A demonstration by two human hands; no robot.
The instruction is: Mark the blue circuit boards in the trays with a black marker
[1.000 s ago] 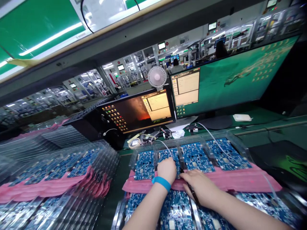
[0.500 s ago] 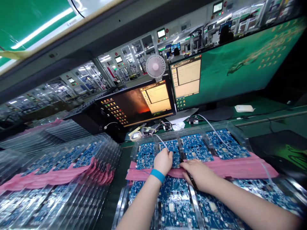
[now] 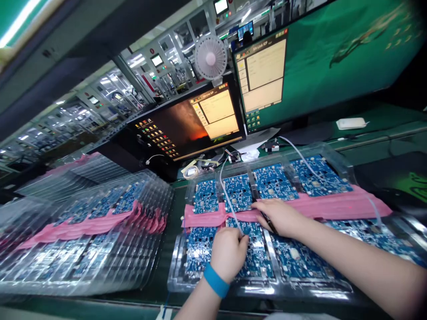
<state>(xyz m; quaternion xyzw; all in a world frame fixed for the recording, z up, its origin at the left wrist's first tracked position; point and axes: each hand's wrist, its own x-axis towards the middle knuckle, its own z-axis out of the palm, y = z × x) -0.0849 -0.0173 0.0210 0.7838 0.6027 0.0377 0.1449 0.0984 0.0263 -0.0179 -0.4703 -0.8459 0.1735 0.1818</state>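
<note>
My left hand [image 3: 229, 251], with a blue band [image 3: 216, 281] on the wrist, is closed on the lower end of a white cable [image 3: 227, 192] above a front-row circuit board [image 3: 255, 255]. The cable runs back over a rear-row board [image 3: 237, 189] toward the monitors. My right hand [image 3: 278, 217] rests beside it on a pink strip [image 3: 320, 205], closed around a slim black tool [image 3: 269, 222] whose exact kind I cannot make out. Both rows of blue boards lie in a clear plastic tray [image 3: 263, 290], with the strip running between the rows.
To the left rise stacked clear trays [image 3: 133, 253] with more boards and pink strips. Two monitors [image 3: 187, 124] stand behind, with a small white fan [image 3: 211, 58] on top. A second white cable [image 3: 296, 151] reaches the right rear board. A tape roll [image 3: 191, 172] lies at the back.
My left hand has drawn the white cable's end toward me, from a rear-row board to a front-row one. My right hand stays at the pink strip. The view has tilted down.
</note>
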